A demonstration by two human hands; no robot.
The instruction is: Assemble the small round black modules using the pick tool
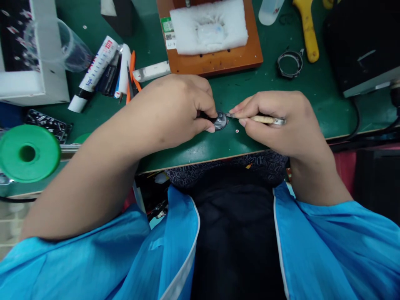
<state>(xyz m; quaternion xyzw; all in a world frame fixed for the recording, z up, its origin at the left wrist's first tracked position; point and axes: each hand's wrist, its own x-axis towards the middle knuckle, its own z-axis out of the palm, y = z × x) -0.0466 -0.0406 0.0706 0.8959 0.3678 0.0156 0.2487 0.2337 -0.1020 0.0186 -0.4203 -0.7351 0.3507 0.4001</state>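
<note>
Nearest the camera, bright blue sleeves point(81, 266) are framing black clothing point(231, 250), and beyond them the green tabletop point(193, 153) is showing its pale front edge. A tiny white piece with a reddish centre point(237, 131) is lying there, just on the near side of the work.

The left hand point(184, 110) is pinching a dark, glossy, round-edged piece point(221, 121) between thumb and fingers, at or just above the tabletop, between the two hands. The right hand point(281, 110) is gripping a slim tool with a pale handle and silver end point(262, 119) like a pen, its narrow grey tip reaching the piece's right rim; whether it is actually touching cannot be told.

The step in hand is seemingly fine work with the tip along that rim. The next move is probably calling for a steady left pinch and a small, light stroke, so the tip is not slipping toward the fingers.

The tool is pointing left, its long axis running almost straight across. The dark piece is turning its rounded edge rightward; the fingers are covering its other end, so its long axis is staying uncertain.

Farther off, a dark metal ring with lugs point(290, 76) is lying to the right, near a yellow handle point(308, 31), while a white foam block point(186, 31) is resting on an orange-brown board point(218, 66).
</note>
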